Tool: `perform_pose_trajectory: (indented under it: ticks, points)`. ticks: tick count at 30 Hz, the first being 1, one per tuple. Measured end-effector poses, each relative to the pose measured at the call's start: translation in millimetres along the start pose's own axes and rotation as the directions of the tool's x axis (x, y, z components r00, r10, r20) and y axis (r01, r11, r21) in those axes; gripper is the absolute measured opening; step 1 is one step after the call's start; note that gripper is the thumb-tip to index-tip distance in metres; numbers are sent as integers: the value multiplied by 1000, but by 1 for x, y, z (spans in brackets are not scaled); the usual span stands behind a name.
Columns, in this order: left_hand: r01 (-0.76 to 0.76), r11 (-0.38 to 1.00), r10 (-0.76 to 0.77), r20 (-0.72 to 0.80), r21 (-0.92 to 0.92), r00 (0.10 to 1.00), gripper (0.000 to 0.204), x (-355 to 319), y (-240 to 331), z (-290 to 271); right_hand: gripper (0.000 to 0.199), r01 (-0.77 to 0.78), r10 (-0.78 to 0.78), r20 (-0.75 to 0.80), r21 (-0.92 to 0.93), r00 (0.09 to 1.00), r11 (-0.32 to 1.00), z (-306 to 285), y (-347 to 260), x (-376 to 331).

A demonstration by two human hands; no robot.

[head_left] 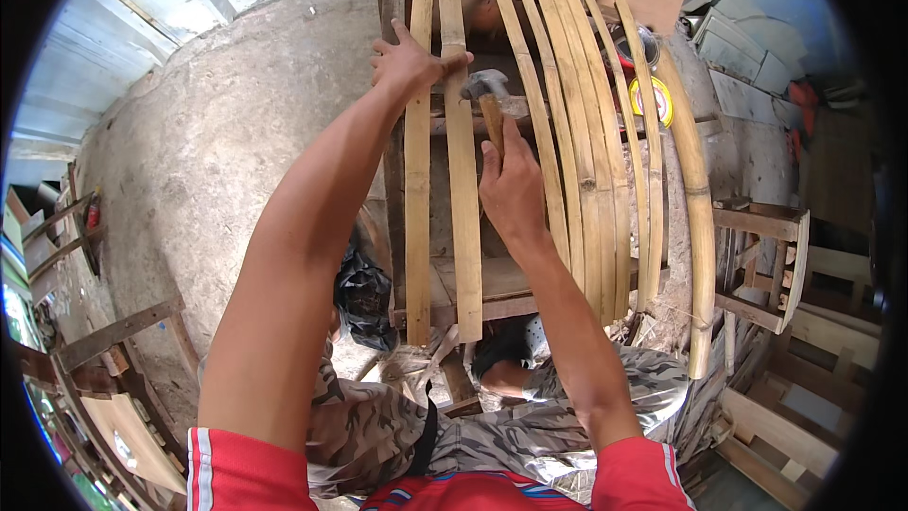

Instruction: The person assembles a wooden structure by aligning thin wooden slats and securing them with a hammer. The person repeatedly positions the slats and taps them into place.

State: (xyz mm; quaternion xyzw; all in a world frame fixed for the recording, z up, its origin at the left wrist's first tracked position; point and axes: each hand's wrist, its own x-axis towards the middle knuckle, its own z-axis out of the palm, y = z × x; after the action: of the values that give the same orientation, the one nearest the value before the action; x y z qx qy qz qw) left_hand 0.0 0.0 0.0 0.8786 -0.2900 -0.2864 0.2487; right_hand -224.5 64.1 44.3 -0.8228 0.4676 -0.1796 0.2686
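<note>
Right hand (515, 191) gripping hammer (490, 112). Left hand (407, 66), hammer's 10 o'clock, splayed over bamboo strips (462, 180); grip unclear. Advise: brace strips, thumb clear, blows square.

Bamboo slats (582, 147) lie side by side across wooden frame (515, 306): two at left, gap, remainder at right. Hammer (491, 115) at the gap, just right of second slat. Bamboo pole (698, 208) right of all slats. Concrete floor (227, 132) left of frame; plastic bag (364, 293) beside its near-left corner.
</note>
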Motion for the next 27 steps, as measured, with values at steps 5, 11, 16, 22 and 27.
perform_pose_trajectory:
  ticks: [5,11,16,22,27]
  points:
    - [56,998,-55,-3,19,998,153,0,-5,7,49,336,-312,-341,12,887,942,-8,-1,-5]
    - [23,1000,-23,0,-1,1000,154,2,-2,6,49,98,-101,-98,-41,990,994,7,14,-10]
    - [6,1000,-5,-32,29,999,153,5,-8,4,48,273,-225,-366,83,903,958,-4,-6,-11]
    - [5,1000,-5,15,5,1000,153,-3,-1,1,47,176,-182,-108,-57,977,983,4,16,-1]
    - [24,1000,-24,-3,2,1000,153,-2,0,0,47,255,-221,-276,96,935,962,-3,2,-10]
